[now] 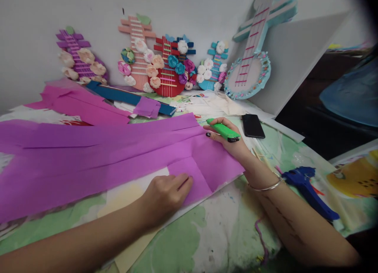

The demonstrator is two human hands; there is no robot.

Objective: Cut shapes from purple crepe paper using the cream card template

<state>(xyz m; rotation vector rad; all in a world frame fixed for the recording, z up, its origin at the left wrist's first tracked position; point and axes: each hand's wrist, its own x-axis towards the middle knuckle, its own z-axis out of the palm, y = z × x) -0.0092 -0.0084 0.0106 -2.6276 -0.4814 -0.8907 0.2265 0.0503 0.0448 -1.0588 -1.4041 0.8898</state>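
Observation:
A long sheet of purple paper (118, 159), creased lengthwise, spreads across the table from the left. Near its right end lies a squarer piece of the same purple paper (196, 180), over a white sheet. My left hand (169, 190) is closed, its curled fingertips at this smaller piece. On the right end of the purple paper rests my right hand (228, 137), shut around a green utility knife (223, 130). The knife's black end points toward me, and I cannot make out a blade.
Decorated paper guitars (169, 76) lean against the wall. Magenta paper (84, 104) and a blue strip (126, 95) lie behind the purple sheet. A black phone (253, 126) is beyond my right hand. A blue glue gun (310, 190) sits beside my right forearm.

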